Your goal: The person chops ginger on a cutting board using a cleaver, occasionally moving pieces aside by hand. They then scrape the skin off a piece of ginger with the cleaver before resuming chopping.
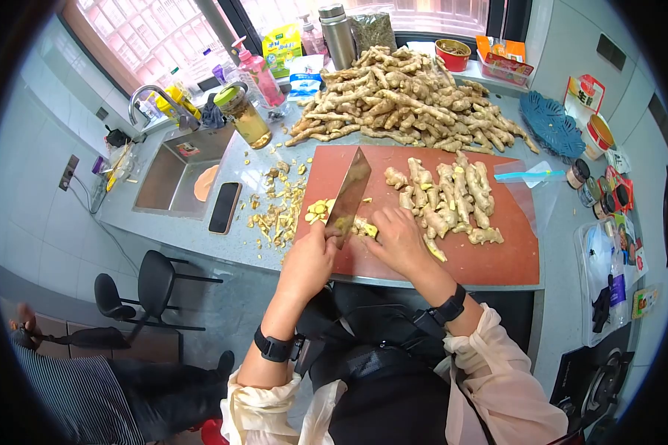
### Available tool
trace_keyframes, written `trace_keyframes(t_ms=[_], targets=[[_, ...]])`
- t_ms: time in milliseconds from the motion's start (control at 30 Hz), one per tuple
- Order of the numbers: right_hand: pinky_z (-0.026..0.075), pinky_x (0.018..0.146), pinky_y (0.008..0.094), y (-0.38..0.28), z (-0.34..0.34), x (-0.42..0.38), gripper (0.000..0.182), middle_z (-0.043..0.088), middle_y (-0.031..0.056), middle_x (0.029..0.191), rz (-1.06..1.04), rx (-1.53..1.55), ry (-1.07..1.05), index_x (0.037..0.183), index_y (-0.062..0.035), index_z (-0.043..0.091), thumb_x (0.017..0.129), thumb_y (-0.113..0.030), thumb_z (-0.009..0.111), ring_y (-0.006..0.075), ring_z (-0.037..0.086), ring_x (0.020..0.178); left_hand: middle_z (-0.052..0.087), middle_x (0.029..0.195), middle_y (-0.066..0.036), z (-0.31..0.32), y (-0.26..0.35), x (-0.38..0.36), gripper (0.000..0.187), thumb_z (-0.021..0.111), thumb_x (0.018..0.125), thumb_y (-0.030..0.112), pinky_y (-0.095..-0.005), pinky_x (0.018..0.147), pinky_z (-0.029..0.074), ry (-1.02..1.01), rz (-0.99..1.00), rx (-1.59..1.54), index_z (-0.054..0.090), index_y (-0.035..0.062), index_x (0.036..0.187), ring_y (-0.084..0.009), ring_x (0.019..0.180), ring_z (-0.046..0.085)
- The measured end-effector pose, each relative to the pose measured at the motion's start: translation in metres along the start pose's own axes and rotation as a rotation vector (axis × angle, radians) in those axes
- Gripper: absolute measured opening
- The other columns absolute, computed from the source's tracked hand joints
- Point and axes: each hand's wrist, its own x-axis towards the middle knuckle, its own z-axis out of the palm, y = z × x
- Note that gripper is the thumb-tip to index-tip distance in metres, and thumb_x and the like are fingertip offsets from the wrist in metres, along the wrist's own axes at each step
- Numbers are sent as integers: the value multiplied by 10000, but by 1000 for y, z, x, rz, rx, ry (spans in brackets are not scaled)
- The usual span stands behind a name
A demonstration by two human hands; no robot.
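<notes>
My left hand (309,256) is closed round the handle of a broad cleaver (353,185), whose blade stands raised over the reddish-brown cutting board (497,267). Just right of the blade, my right hand (401,243) presses a piece of ginger (366,228) to the board, its cut yellow end showing. Yellow ginger slices (318,210) lie left of the blade, partly hidden behind it. Several washed ginger roots (456,189) rest on the board beyond and to the right of my right hand. Both wrists wear a black band.
A large heap of ginger (416,96) sits behind the board. Ginger scraps (278,208), a phone (225,208) and a sink (159,174) are at left, beside a green-lidded jar (243,119). Blue plates (551,124) and jars (577,173) stand at right. Another person (82,393) is at lower left near a black chair (156,285).
</notes>
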Motion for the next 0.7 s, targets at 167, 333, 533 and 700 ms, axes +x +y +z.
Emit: trace_keyframes(t_ms=[167, 333, 533, 700], targets=[[434, 891, 449, -1, -1, 1, 343, 588, 138, 948, -3, 7, 2, 964, -60, 561, 734, -155, 798, 347, 598, 959, 719, 982, -277, -1, 4, 0, 244, 536, 1009, 222, -576, 836, 521, -34, -41, 78, 559, -5, 1098, -477, 956, 680], [436, 890, 449, -2, -3, 1, 342, 587, 137, 944, 0, -3, -9, 960, -59, 560, 741, -161, 801, 348, 597, 954, 713, 936, -288, 8, -5, 1, 236, 536, 1003, 207, -579, 805, 527, -5, 24, 112, 548, -8, 1102, -488, 906, 682], [440, 880, 456, -2, 0, 1, 335, 588, 137, 944, -15, -2, 25, 966, -59, 567, 749, -158, 802, 348, 598, 941, 722, 976, -263, 4, 16, -3, 220, 529, 1019, 186, -544, 827, 522, -51, -35, 281, 555, 2, 1137, -475, 954, 673], [442, 875, 458, -1, -1, 1, 334, 591, 138, 953, -3, 0, -3, 972, -59, 570, 749, -158, 798, 351, 594, 950, 700, 916, -295, 6, 13, -2, 226, 522, 1021, 208, -576, 800, 511, -44, -20, 306, 513, -10, 1081, -491, 906, 668]])
